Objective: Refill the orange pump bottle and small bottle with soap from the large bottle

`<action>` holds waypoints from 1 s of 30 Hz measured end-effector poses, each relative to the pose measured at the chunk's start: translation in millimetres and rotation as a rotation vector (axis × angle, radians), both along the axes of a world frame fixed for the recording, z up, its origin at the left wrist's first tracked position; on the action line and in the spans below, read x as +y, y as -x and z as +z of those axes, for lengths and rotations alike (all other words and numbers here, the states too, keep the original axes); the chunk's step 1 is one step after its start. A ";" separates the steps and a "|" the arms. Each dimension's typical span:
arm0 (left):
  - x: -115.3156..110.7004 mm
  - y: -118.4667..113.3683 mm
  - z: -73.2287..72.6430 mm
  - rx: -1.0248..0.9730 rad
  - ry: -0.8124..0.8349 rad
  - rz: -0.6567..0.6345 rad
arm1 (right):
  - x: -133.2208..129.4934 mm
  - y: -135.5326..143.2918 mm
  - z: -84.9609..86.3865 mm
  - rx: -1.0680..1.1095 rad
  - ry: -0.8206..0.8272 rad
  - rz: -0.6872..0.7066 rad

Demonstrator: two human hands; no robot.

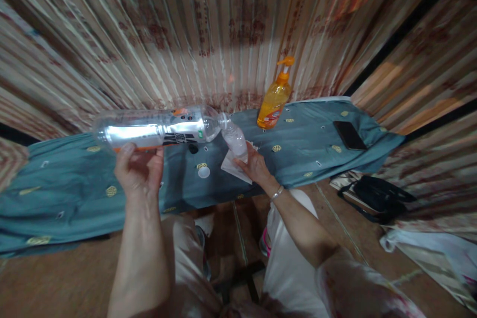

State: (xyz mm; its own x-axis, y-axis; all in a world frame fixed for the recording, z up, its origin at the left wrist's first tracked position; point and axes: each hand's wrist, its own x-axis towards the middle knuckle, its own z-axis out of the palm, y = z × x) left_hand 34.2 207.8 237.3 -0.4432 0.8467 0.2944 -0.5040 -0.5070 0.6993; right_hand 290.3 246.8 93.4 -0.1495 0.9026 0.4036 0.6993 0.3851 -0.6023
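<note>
My left hand [139, 171] is closed around the lower part of a large clear plastic bottle [149, 129] with a silver, black and orange label, held lying nearly level. Its neck points right and meets the mouth of a small clear plastic bottle [234, 140], which tilts up toward it. My right hand [255, 164] grips the small bottle low down, just over the cloth-covered table. Beneath that bottle lies a white folded paper or cloth [236, 171]. A white round cap [203, 172] and a small dark cap [193, 149] rest nearby. Whether liquid is passing between the bottles I cannot tell.
An orange pump bottle [274, 104] stands at the table's back, against a patterned curtain [223, 35]. A black phone [349, 135] lies on the teal tablecloth [298, 154] at the right. On the floor, a black bag [383, 196] sits beside the table.
</note>
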 end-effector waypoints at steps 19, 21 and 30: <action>-0.9 -3.0 2.1 -0.038 0.032 0.032 | 1.4 -0.9 -3.7 -0.015 0.003 0.006; -1.2 -3.8 2.7 -0.033 0.038 0.039 | 1.5 -0.7 -4.3 -0.013 -0.005 0.007; 0.0 -2.6 1.2 -0.025 0.050 0.042 | 1.4 -0.7 -2.6 -0.025 0.013 0.010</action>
State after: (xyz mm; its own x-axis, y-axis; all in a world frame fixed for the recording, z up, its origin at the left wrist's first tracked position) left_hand 36.7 207.7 238.5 -0.4853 0.8404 0.2411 -0.5003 -0.4931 0.7117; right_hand 291.0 248.2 90.8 -0.1685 0.9061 0.3879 0.7104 0.3845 -0.5895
